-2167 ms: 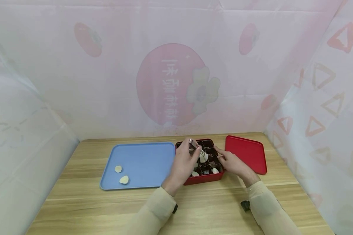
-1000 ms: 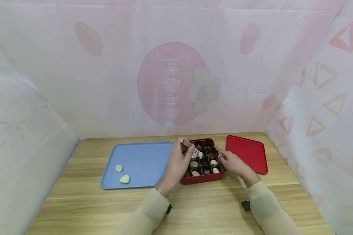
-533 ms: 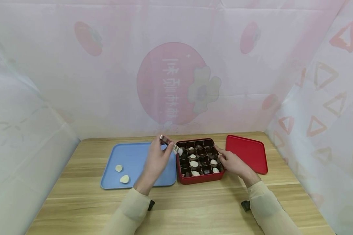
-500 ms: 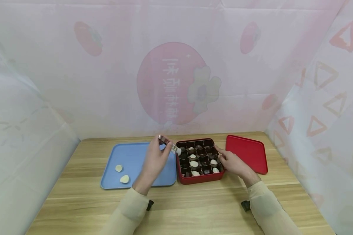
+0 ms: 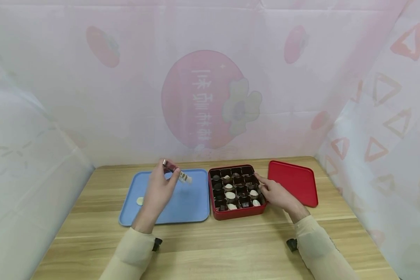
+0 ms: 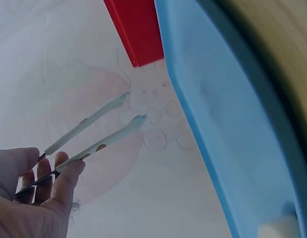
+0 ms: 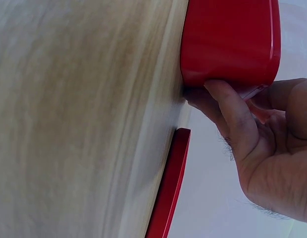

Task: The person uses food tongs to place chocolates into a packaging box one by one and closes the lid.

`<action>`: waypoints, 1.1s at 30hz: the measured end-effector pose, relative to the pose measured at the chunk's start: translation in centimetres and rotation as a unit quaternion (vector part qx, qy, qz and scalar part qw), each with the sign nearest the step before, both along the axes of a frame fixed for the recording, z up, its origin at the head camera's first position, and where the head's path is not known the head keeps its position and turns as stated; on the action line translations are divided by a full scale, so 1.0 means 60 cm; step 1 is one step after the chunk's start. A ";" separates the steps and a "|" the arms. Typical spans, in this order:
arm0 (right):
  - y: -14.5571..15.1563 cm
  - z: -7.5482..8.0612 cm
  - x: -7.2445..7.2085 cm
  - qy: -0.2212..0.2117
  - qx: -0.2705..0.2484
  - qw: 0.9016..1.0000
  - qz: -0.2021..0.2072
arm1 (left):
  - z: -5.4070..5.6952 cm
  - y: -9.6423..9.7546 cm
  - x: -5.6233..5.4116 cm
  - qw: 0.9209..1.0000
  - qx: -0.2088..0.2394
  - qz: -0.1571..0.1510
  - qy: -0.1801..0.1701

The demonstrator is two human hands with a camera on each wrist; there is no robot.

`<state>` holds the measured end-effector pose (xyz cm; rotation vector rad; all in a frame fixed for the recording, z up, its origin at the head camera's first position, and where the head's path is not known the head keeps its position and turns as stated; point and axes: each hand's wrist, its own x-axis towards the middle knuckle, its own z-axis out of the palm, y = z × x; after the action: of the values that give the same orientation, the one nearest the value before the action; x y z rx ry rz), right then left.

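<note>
My left hand (image 5: 160, 188) grips a pair of small tongs (image 5: 180, 174) above the blue tray (image 5: 192, 212). In the left wrist view the tongs' two white, brown-spotted arms stand apart, with nothing between their tips. On the tray lies a cream-white piece (image 5: 140, 201), partly behind my left wrist; another, seen there earlier, is hidden by the arm. The red box (image 5: 238, 213) has a dark divided liner holding white chocolates (image 5: 230, 195) and dark chocolates (image 5: 215, 177) in some of its cells. At its right side my right hand (image 5: 276, 192) holds the wall, fingers against the outside.
A red lid (image 5: 292, 182) lies flat to the right of the box, close behind my right hand. The wooden table (image 5: 238, 249) ends at a pale printed backdrop (image 5: 136, 116) at the back and sides. The tray and box stand side by side.
My left hand has moved left with the tongs, from over the red box to over the blue tray. The right hand stays at the box's right side.
</note>
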<state>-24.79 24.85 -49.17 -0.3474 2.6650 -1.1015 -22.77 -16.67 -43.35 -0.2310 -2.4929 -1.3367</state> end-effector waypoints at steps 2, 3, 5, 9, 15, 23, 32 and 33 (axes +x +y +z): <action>0.000 -0.001 -0.001 -0.001 0.000 1.000 0.001 | 0.003 -0.014 0.002 1.000 -0.008 0.004 0.001; 0.000 -0.002 -0.001 -0.001 0.001 1.000 0.001 | 0.004 -0.021 0.003 1.000 -0.011 0.003 0.002; 0.001 -0.002 -0.002 -0.001 -0.001 1.000 0.001 | 0.008 -0.033 0.006 1.000 -0.018 0.001 0.002; 0.001 -0.003 -0.002 0.000 -0.002 1.000 0.002 | 0.013 -0.056 0.008 0.999 -0.033 -0.002 -0.001; 0.000 -0.002 0.000 0.000 0.000 1.000 -0.002 | 0.010 -0.086 0.010 0.999 -0.039 -0.023 -0.012; -0.001 -0.004 0.000 -0.002 0.001 1.000 -0.002 | 0.018 -0.123 0.022 0.997 -0.015 -0.048 -0.053; 0.000 0.001 0.001 -0.005 -0.003 1.000 -0.004 | 0.021 -0.167 0.035 0.994 -0.052 -0.078 -0.056; 0.000 0.000 0.001 -0.004 -0.005 1.000 -0.002 | 0.022 -0.171 0.037 0.994 -0.056 -0.079 -0.054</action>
<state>-24.73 24.86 -49.15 -0.3382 2.6561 -1.1143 -20.56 -26.92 -42.05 -0.3984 -2.6932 -1.3027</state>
